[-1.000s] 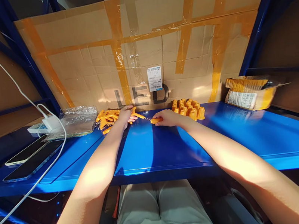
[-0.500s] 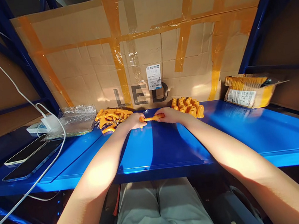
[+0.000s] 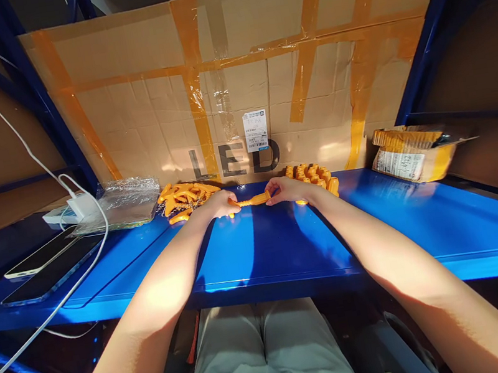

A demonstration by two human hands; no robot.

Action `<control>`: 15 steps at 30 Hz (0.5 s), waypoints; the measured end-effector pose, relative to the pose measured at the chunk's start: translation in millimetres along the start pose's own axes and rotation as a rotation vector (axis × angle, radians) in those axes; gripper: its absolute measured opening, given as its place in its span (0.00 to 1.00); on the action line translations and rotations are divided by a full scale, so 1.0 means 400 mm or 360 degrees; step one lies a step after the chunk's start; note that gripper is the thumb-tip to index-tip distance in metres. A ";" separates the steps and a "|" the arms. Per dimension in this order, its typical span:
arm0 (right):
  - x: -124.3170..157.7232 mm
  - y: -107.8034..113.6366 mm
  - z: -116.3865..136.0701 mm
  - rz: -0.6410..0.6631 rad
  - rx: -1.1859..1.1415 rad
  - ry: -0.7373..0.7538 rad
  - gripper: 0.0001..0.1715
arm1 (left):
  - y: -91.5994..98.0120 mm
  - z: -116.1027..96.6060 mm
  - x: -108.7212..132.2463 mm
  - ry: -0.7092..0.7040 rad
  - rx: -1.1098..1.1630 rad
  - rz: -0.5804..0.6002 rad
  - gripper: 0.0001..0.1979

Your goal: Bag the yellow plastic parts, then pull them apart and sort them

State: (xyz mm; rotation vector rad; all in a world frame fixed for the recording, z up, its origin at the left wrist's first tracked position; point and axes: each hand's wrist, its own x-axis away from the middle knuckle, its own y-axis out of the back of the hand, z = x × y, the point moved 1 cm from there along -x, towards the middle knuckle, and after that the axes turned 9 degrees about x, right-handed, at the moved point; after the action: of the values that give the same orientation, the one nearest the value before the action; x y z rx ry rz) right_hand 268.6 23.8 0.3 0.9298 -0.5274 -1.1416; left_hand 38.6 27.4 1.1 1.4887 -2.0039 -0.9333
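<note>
An orange plastic piece with a ridged, screw-like shaft and a wider right end (image 3: 255, 200) is held level just above the blue shelf. My left hand (image 3: 221, 204) is closed around its left end, which the fingers partly hide; a small orange tip pokes out below them. With thumb and fingertips, my right hand (image 3: 287, 189) pinches the wide right end. Beside my left hand lies a heap of curved orange plastic parts (image 3: 186, 194) with some chain among them. Several orange cup-shaped parts (image 3: 318, 175) stand behind my right hand and forearm.
Two phones (image 3: 50, 278), a white charger (image 3: 80, 205) with its cable and clear plastic packs (image 3: 126, 203) lie on the left of the blue shelf (image 3: 249, 249). An opened, taped package (image 3: 409, 155) sits at the right. A cardboard sheet (image 3: 147, 114) closes off the back.
My right hand has shifted slightly right along the orange piece, so more of its wide end shows. The right fingers have gone from a fuller grip to a fingertip pinch.
</note>
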 end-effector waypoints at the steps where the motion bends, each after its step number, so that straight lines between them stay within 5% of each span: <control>1: 0.004 0.002 0.000 0.0061 -0.0070 -0.0004 0.16 | 0.002 0.001 0.001 -0.0009 0.0009 0.0004 0.08; 9: 0.018 -0.003 0.016 0.0218 -0.0141 -0.0120 0.38 | 0.011 0.012 -0.001 -0.0034 0.0126 0.0054 0.08; 15: 0.013 -0.012 0.029 0.0227 -0.0125 -0.0159 0.45 | 0.015 0.016 -0.001 -0.0067 0.0162 0.0103 0.07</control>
State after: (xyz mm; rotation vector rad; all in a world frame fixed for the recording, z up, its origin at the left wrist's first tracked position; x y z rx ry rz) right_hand 258.9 14.3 1.9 0.7583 -0.6156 -1.0757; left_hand 30.4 30.5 1.3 1.4590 -2.1457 -0.8540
